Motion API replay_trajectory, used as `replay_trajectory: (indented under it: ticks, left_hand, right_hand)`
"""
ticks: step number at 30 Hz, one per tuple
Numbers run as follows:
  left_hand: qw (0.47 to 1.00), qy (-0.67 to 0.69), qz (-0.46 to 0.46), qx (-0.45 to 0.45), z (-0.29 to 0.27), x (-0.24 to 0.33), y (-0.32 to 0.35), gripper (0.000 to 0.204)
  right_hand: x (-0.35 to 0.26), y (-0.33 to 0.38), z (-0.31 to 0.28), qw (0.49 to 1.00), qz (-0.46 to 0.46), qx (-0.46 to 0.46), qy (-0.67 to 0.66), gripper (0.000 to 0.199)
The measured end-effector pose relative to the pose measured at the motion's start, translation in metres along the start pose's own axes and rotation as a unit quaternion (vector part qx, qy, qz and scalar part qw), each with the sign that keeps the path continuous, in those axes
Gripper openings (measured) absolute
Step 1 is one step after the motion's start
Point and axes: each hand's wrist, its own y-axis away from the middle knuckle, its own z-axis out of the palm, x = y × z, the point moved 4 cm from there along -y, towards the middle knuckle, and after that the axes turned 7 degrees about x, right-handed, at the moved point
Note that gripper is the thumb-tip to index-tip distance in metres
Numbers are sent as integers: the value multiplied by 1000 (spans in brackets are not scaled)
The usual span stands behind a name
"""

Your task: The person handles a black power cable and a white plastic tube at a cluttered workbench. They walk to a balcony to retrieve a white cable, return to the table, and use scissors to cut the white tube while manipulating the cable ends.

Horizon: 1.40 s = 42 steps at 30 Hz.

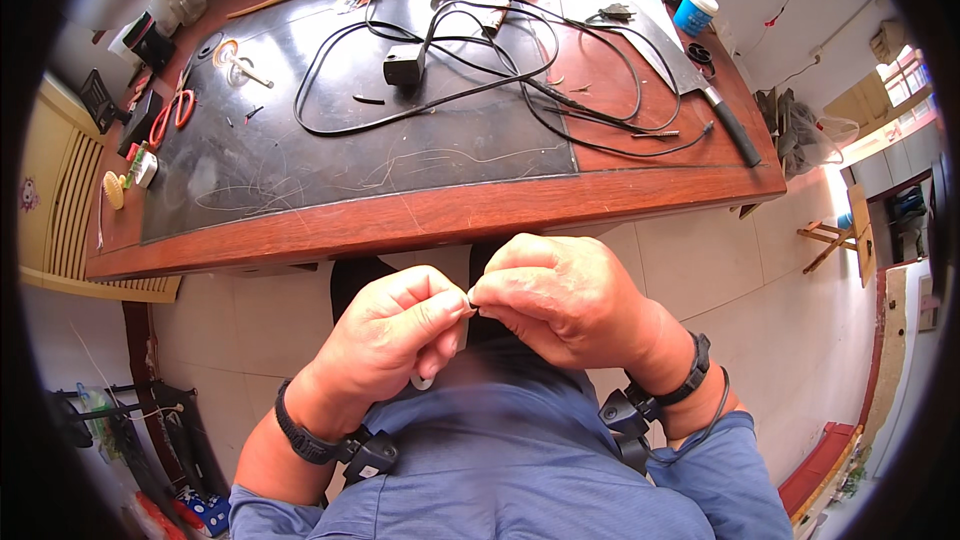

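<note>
Over my lap, just off the table's front edge, my left hand (400, 325) and my right hand (570, 295) meet fingertip to fingertip. Both are closed in a pinch. A tiny dark bit shows between the fingertips, too small and too covered to name. Below the curled fingers of my left hand a small white end (422, 381) pokes out; the rest of it is hidden in the palm. Beyond my hands, on the table (430, 224), lies a long loop of black cable (330, 130) with a black power adapter (404, 65).
A large knife (690, 75) lies at the right, its black handle (735, 130) near the table's edge. Red-handled scissors (173, 120) are at the left. A blue cup (695, 12) stands at the back right. Fine loose wires (385, 172) lie on the dark mat (230, 155).
</note>
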Motion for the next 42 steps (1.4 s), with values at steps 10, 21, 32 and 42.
replay_trajectory:
  ticks: [10, 21, 32, 42]
  left_hand:
    - [932, -279, 202, 113, 13, 14, 12, 10]
    - [749, -447, 480, 91, 20, 19, 10, 16]
    - [766, -427, 476, 56, 18, 19, 8, 21]
    - [893, -301, 330, 60, 11, 8, 8, 9]
  right_hand:
    - [9, 5, 5, 995, 60, 47, -66, 20]
    - [21, 28, 16, 858, 361, 19, -365, 10]
    - [29, 37, 17, 806, 411, 18, -426, 11]
    - [26, 34, 15, 809, 404, 8, -426, 11]
